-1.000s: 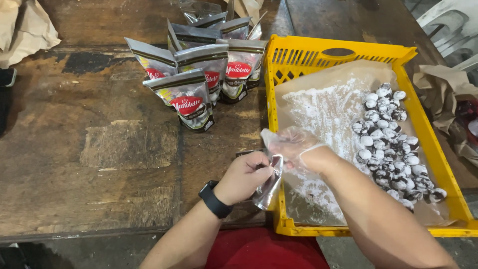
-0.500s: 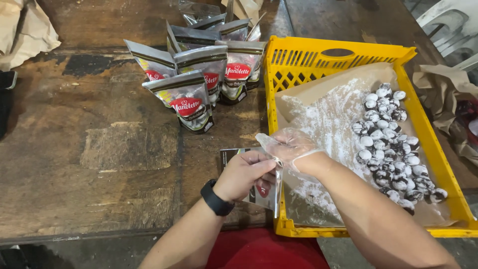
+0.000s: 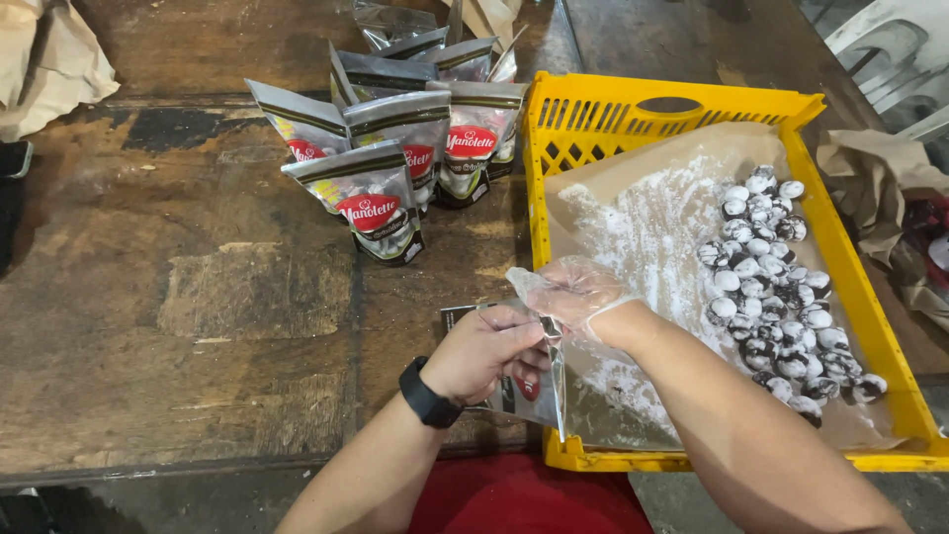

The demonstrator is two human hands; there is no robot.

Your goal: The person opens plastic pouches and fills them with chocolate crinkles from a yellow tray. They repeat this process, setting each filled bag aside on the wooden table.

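Note:
My left hand, with a black watch on the wrist, grips the mouth of a silver stand-up pouch at the table's front edge. My right hand wears a clear plastic glove and is closed just above the pouch's opening, touching its top rim. What it holds, if anything, is hidden. A yellow plastic crate lined with brown paper stands to the right. Many small round powdered dark cookies lie along the crate's right side, with white powder spread over the paper.
Several filled silver pouches with red labels stand upright on the worn wooden table behind my hands. Crumpled brown paper lies at the far left, more brown paper right of the crate. A white chair is top right.
The pouch has been turned upright and pulled open at its top by my left hand. My gloved right hand has stayed at its mouth, shifting slightly.

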